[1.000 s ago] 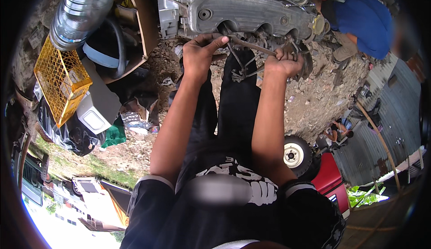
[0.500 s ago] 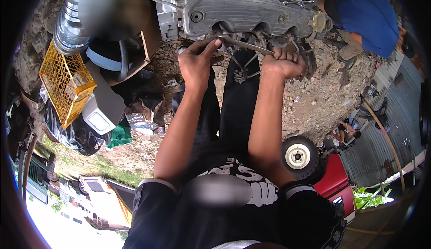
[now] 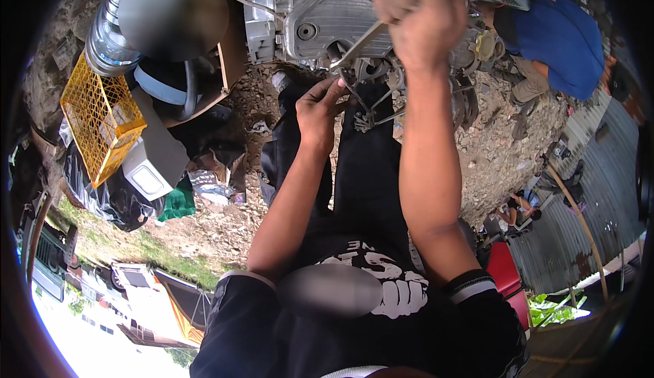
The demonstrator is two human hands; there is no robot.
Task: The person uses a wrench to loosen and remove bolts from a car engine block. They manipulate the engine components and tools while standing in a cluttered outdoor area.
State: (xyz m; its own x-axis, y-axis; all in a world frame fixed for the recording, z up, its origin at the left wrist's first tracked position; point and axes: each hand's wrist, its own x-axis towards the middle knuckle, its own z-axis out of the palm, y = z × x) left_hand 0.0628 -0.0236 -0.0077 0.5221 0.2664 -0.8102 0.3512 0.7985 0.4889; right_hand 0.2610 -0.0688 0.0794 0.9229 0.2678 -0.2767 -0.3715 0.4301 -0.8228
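A grey, ribbed engine block (image 3: pixel 340 20) fills the top, right hand (image 3: pixel 415 13) clamped on a wrench (image 3: pixel 361 45), left hand (image 3: pixel 319 109) pinching half-hidden thin metal rods (image 3: pixel 371 109).

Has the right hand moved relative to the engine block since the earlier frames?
Yes. The right hand, gripping a wrench, has risen from below the engine block to in front of it.
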